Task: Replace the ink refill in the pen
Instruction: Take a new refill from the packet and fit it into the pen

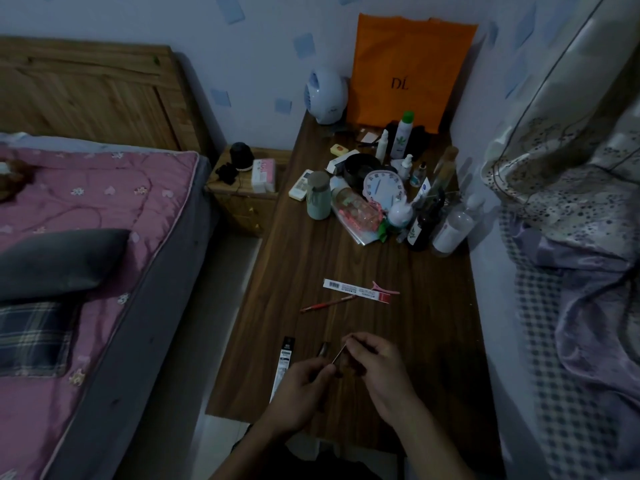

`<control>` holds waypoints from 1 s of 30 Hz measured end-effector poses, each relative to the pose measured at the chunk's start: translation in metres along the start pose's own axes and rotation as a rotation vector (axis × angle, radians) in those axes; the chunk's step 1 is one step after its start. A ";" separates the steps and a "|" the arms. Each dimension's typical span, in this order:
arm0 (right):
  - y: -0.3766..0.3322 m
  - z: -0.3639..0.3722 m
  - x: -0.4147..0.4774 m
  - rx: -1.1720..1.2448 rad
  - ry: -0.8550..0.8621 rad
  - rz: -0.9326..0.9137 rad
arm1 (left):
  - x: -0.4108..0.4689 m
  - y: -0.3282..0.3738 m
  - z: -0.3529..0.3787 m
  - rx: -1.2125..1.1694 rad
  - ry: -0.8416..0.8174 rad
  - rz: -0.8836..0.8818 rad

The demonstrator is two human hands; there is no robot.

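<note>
Wooden table (433, 306), two refill packets (356, 290)

I am looking into a bedroom in a home. The long dark wooden table (346, 271) is my landmark. To its left stands a bed with a pink quilted cover (86, 220) and a pine headboard (86, 95), with a small pine nightstand (242, 199) squeezed between bed and table. At the table's far end sit toiletry bottles (403, 135), a white round clock (382, 183) and an orange paper bag (408, 71). To its right hangs floral bedding (571, 188). Behind it I see pale wallpaper with blue squares (263, 53).
</note>
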State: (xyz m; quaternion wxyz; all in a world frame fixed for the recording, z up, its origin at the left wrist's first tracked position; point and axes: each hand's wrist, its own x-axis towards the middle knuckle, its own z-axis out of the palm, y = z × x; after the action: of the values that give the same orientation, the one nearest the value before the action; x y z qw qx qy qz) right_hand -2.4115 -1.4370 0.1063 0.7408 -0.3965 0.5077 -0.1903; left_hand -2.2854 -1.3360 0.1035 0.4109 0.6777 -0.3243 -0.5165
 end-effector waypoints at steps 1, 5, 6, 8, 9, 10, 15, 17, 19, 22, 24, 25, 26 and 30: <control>0.001 0.001 0.001 -0.005 -0.003 0.008 | 0.001 -0.003 0.000 -0.007 -0.004 -0.009; 0.005 0.002 0.008 -0.008 0.042 -0.001 | 0.005 -0.018 -0.004 0.025 -0.026 -0.032; 0.006 0.001 0.010 -0.022 0.071 -0.004 | 0.006 -0.022 -0.006 0.043 -0.031 -0.044; 0.009 0.000 0.016 -0.064 0.137 -0.014 | 0.008 -0.032 -0.013 0.098 -0.027 -0.072; 0.011 -0.001 0.019 -0.071 0.163 -0.023 | 0.009 -0.037 -0.018 0.146 -0.020 -0.085; 0.012 -0.002 0.022 -0.061 0.186 -0.031 | 0.011 -0.043 -0.023 0.225 -0.010 -0.098; 0.020 -0.008 0.028 -0.044 0.309 -0.021 | 0.019 -0.074 -0.055 0.811 0.022 -0.104; 0.023 -0.010 0.029 -0.047 0.292 -0.013 | 0.025 -0.088 -0.064 0.972 -0.060 -0.063; 0.025 -0.009 0.029 -0.061 0.279 0.002 | 0.032 -0.101 -0.074 1.205 -0.176 0.001; 0.026 -0.010 0.027 -0.075 0.287 0.007 | 0.036 -0.105 -0.088 1.367 -0.248 0.118; 0.025 -0.012 0.026 -0.077 0.296 0.003 | 0.038 -0.100 -0.091 1.413 -0.317 0.163; 0.025 -0.013 0.026 -0.079 0.298 0.004 | 0.039 -0.097 -0.092 1.460 -0.329 0.207; 0.026 -0.014 0.026 -0.082 0.299 0.006 | 0.042 -0.096 -0.093 1.483 -0.323 0.264; 0.027 -0.016 0.027 -0.097 0.304 0.012 | 0.052 -0.093 -0.095 1.555 -0.367 0.314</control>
State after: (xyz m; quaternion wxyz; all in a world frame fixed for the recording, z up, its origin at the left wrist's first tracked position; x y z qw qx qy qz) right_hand -2.4180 -1.4448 0.0666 0.6366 -0.3952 0.6251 -0.2189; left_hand -2.1794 -1.3177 0.0103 -0.1693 0.6206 -0.7435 -0.1829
